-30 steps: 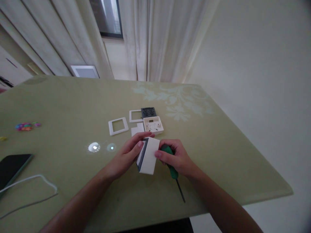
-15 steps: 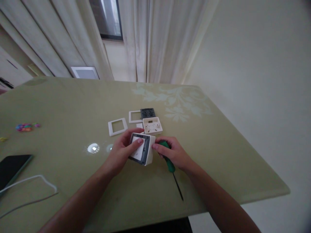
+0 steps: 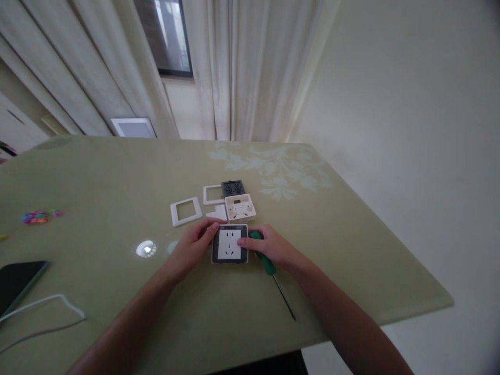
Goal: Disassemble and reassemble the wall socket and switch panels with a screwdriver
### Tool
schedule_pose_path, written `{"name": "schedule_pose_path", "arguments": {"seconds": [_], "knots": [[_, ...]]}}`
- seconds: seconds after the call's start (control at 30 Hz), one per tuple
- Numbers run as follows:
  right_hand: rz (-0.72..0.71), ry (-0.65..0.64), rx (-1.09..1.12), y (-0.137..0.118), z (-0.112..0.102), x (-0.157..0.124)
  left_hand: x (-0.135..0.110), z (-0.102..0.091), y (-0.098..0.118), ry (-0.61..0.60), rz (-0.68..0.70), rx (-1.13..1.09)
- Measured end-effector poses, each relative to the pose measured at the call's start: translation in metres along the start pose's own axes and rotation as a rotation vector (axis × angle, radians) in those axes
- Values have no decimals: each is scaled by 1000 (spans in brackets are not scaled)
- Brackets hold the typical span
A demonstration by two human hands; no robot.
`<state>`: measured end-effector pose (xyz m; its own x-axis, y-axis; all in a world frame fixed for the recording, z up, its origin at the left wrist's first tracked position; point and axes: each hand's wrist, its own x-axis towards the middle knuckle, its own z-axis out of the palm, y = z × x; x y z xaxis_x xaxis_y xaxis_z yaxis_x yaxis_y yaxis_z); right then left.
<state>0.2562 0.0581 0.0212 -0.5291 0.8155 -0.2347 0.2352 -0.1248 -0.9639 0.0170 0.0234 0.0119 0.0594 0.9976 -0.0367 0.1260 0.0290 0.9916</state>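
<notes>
Left hand clamps fingers on a square grey-and-white plastic socket; right hand likewise, plus green-handled metal screwdriver pointing toward five o'clock.

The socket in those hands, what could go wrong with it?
The socket might slip, because the right hand touches it while also holding the green screwdriver.
The screwdriver's metal shaft points toward the table's near edge, so it could poke the person.
The open white box lies just beyond the socket, so a bump might push it into the dark plate.
</notes>
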Motion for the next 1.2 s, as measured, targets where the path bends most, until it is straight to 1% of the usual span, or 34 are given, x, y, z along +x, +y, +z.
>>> {"name": "schedule_pose_path", "arguments": {"seconds": [0.17,0.23,0.4,0.53,0.63,0.67,0.7,0.83,0.87,0.93,1.03,1.1,1.2], "knots": [[1,90,-73,3,-3,5,7,-18,-2,-34,67,271],[3,150,-45,3,-7,6,9,-26,-2,-44,68,343],[-36,270,81,1,-22,9,10,-45,3,-88,8,437],[-63,333,167,-1,-29,10,12,-55,3,-44,-2,502],[-80,387,239,-1,-30,12,14,-62,0,-58,-21,489],[-82,401,260,0,-30,13,15,-65,-1,-45,-18,501],[-82,412,279,0,-30,14,17,-67,-3,-6,-6,533],[-65,438,365,1,-30,16,22,-77,-16,267,75,735],[-58,445,389,1,-30,17,23,-80,-20,309,74,784],[-43,460,436,2,-31,17,24,-84,-28,321,44,907],[-24,475,493,3,-34,18,23,-87,-33,251,-11,1074],[-18,487,518,3,-35,18,22,-88,-31,250,-39,1121],[-18,508,540,3,-37,18,19,-88,-21,301,-72,1159]]}}
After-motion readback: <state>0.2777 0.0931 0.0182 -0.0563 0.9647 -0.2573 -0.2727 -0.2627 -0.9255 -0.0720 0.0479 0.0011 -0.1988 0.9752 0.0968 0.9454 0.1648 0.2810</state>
